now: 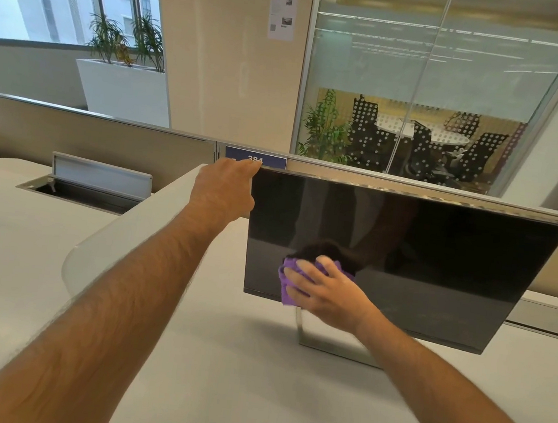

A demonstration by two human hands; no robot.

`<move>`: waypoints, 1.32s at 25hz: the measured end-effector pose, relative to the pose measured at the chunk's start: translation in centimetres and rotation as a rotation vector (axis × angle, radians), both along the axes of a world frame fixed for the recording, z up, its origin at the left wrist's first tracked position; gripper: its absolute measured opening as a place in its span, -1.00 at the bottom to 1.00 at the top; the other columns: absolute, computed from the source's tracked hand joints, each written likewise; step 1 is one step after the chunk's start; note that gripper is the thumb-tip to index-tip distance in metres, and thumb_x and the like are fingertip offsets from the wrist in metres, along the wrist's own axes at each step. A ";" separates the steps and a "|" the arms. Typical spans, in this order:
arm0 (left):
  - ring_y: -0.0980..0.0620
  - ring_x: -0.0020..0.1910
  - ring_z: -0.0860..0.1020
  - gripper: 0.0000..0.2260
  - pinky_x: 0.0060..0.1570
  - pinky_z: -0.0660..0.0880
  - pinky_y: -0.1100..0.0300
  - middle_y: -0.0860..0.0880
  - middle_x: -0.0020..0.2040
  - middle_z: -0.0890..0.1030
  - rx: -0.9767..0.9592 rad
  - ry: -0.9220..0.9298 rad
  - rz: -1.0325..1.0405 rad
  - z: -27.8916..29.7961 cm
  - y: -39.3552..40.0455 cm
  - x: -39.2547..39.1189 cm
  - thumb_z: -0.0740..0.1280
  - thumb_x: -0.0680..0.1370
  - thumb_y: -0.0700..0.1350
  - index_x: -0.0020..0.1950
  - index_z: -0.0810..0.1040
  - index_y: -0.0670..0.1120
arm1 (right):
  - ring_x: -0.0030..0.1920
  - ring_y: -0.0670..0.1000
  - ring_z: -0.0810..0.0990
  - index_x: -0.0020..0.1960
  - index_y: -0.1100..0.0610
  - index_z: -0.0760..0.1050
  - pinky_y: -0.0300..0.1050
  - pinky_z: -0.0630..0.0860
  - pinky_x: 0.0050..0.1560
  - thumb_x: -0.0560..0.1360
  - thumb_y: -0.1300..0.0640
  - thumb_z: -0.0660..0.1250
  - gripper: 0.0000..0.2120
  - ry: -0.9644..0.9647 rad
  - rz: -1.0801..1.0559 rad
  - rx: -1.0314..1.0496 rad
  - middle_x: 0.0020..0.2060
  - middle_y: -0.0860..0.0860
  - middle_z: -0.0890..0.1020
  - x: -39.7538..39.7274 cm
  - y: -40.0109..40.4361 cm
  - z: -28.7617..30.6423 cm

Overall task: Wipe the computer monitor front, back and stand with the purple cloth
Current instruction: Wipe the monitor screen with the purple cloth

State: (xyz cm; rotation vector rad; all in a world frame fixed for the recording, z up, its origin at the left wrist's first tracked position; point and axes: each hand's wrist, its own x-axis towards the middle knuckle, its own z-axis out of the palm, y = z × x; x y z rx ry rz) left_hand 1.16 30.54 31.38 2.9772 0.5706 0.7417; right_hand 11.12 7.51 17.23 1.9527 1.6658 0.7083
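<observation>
One monitor, upright, long axis horizontal

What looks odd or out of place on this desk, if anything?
Only the open metal cable hatch lid in the white desk stands out, propped upright. The black flat monitor looks undamaged; the left hand grips its corner while the right hand presses the purple cloth against the screen.
</observation>
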 end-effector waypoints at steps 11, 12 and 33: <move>-0.20 0.29 0.51 -0.47 0.24 0.47 -0.11 -0.08 0.38 0.49 0.012 0.042 0.023 0.3 -0.5 -0.1 0.37 0.56 -0.10 0.51 0.31 0.01 | 0.39 0.23 0.38 0.35 0.07 0.41 0.24 0.41 0.31 0.35 0.10 0.56 -0.38 0.093 -0.111 0.149 0.42 0.12 0.41 0.6 -2.5 0.7; -0.20 0.29 0.51 -0.47 0.25 0.47 -0.11 -0.09 0.38 0.49 0.010 0.043 0.024 0.3 -0.5 -0.1 0.37 0.56 -0.10 0.51 0.31 0.00 | 0.38 0.23 0.38 0.35 0.07 0.41 0.24 0.41 0.31 0.34 0.10 0.57 -0.37 0.087 -0.094 0.115 0.41 0.12 0.41 0.7 -3.0 0.2; -0.22 0.31 0.49 -0.45 0.27 0.44 -0.12 -0.09 0.41 0.46 -0.006 0.041 0.026 0.3 -1.2 -0.3 0.37 0.56 -0.13 0.53 0.29 -0.02 | 0.32 0.20 0.46 0.30 0.03 0.48 0.21 0.46 0.25 0.20 0.07 0.67 -0.28 0.052 -0.061 -0.147 0.35 0.08 0.49 2.2 -9.9 -1.0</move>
